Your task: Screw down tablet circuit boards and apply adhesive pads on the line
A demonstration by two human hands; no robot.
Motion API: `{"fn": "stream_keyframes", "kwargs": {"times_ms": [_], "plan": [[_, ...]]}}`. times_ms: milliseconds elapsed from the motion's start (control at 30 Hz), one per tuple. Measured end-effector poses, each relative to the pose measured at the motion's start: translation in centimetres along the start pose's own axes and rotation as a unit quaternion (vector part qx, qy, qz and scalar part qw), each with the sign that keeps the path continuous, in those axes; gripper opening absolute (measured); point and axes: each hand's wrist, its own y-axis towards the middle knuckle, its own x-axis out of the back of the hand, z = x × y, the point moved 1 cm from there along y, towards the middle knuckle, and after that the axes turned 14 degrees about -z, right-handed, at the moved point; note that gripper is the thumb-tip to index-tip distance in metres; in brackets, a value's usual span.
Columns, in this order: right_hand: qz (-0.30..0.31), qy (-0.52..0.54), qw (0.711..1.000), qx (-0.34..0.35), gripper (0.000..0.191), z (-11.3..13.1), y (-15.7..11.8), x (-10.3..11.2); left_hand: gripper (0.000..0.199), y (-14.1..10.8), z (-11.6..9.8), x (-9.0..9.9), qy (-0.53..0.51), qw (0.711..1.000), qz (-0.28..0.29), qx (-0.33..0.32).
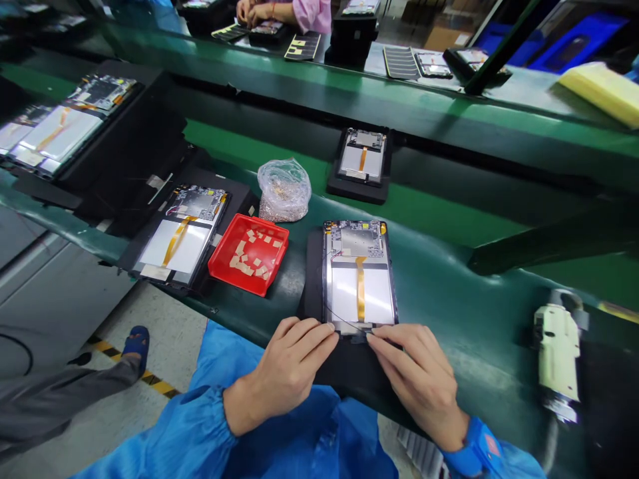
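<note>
An opened tablet with a circuit board, silver battery and orange ribbon lies on a black foam pad in front of me. My left hand touches its lower left edge, thumb and fingers pressed together. At the lower right edge, my right hand has its fingers pinched by the end of a thin dark wire. Whatever lies between the fingertips of either hand is too small to name. The wire runs across the battery's lower left part.
Left of the tablet are a red tray of small pale pieces, a clear bag and another opened tablet. One more tablet sits behind. A pale green tool lies right. A person's hands show across the bench.
</note>
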Motion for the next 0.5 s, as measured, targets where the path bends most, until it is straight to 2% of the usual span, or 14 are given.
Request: {"fn": "stream_keyframes", "kwargs": {"times_ms": [133, 300, 500], "plan": [[0.001, -0.025, 0.999, 0.035, 0.038, -0.32, -0.48, -0.14, 0.037, -0.1, -0.01, -0.02, -0.001, 1.0, -0.001, 0.001], [0.015, -0.061, 0.994, 0.093, 0.03, -0.11, -0.54, -0.13, 0.038, -0.58, 0.01, -0.22, 0.003, 1.0, 0.008, 0.004], [0.027, -0.086, 0.988, 0.129, 0.032, 0.03, -0.51, 0.0, 0.046, -0.22, -0.73, -0.91, 0.065, 0.996, 0.053, -0.035]]}}
